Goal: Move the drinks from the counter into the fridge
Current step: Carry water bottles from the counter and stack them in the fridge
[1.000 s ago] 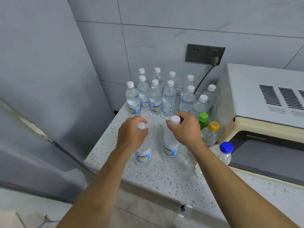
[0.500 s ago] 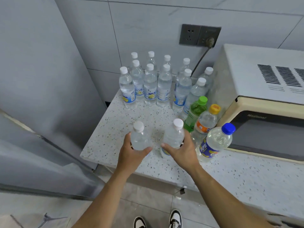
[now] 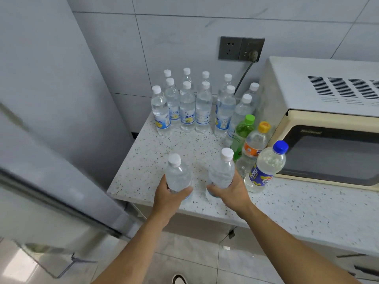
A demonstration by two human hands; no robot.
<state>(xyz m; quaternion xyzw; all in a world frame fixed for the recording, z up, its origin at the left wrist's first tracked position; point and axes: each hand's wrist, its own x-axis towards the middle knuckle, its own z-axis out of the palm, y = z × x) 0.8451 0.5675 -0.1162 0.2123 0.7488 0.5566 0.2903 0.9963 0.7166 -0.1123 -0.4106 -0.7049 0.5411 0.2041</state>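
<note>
Thirteen white-capped water bottles in all: eleven clustered [image 3: 187,105] at the back of the speckled counter [image 3: 143,171], upper centre of the frame, and two at the near edge, lower centre. Three soft-drink bottles right of centre: one green-capped [image 3: 242,134], one yellow-capped [image 3: 255,144], one blue-capped Pepsi bottle [image 3: 266,167].

Left hand [image 3: 168,196] wrapped around the lower body of the left water bottle [image 3: 177,175]; right hand [image 3: 231,191] gripping the right water bottle [image 3: 222,171] the same way, hands apart.

A second ago, both hands up at the caps; now down on the bodies, with both bottles nearer the counter's front edge.

Held bottles' labels mostly covered by fingers; bases hidden, so contact with the counter unclear. Fridge [image 3: 51,140] on the left blurred and cut by the frame. Microwave [image 3: 317,95] cut off at the right edge.
</note>
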